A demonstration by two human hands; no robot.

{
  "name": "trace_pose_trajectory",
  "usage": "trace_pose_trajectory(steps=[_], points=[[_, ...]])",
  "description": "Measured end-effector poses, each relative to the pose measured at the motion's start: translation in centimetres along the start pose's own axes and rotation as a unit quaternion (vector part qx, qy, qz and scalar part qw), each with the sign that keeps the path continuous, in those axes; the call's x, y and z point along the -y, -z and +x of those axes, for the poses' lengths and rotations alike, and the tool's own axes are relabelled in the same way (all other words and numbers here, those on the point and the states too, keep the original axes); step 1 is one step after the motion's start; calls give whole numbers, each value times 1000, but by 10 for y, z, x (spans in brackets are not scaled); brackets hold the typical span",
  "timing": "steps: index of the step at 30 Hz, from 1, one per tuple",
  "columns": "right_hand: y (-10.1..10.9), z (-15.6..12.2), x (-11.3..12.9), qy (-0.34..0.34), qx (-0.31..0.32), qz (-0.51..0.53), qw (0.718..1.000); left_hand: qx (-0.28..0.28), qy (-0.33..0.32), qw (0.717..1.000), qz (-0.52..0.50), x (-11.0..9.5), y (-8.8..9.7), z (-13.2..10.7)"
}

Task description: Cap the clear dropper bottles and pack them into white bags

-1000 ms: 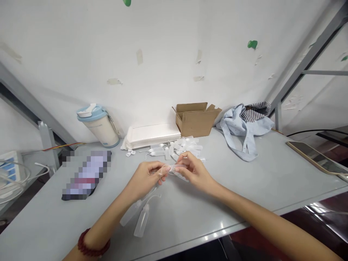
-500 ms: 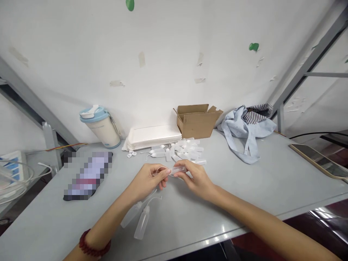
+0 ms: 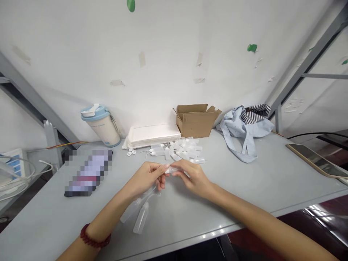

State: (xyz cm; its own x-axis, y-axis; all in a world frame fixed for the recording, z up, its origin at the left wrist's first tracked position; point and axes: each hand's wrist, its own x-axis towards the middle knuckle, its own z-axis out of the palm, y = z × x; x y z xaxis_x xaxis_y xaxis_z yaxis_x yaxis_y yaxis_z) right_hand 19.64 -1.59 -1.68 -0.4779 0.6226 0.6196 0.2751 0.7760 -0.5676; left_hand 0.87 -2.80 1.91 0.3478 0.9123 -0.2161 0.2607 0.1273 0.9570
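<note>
My right hand grips a small clear plastic squeeze bottle by its body, holding it sideways above the table. At the bottle's white cap end, the thumb and fingers of my left hand are pinched together. My left fingers mostly hide the cap and any spout on it. Below my left wrist lie two similar bottles, the nearer one with a thin bent spout. Just beyond my hands is a loose pile of more such bottles. A few small white caps sit left of the pile.
Behind the pile stand a stack of white trays and an open cardboard box. A tumbler and a blurred-out phone-like object are at left. A blue cloth bag and a phone are at right.
The thin curved spout seen by my left fingers earlier is now hidden. My left fingers have closed in around the cap end; both hands stay in nearly the same place.
</note>
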Motion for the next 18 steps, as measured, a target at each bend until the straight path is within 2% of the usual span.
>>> trace_pose_trajectory(steps=[3,6,10,14,16,18], points=[[3,3,5,-153,48,103,982,-20,-28,999,28,-2,-2,-2],[6,6,8,-208,68,182,959,-10,-52,998,37,-1,-5,-2],[7,7,4,-195,53,167,965,-15,-66,996,56,0,-5,1],[4,2,-1,-108,40,41,992,-44,-62,995,71,-3,-3,0],[3,-1,-1,-58,35,-10,998,-36,-72,994,77,-4,-2,-2],[5,-1,0,-48,32,-21,998,-23,-92,992,80,-4,-2,-3]])
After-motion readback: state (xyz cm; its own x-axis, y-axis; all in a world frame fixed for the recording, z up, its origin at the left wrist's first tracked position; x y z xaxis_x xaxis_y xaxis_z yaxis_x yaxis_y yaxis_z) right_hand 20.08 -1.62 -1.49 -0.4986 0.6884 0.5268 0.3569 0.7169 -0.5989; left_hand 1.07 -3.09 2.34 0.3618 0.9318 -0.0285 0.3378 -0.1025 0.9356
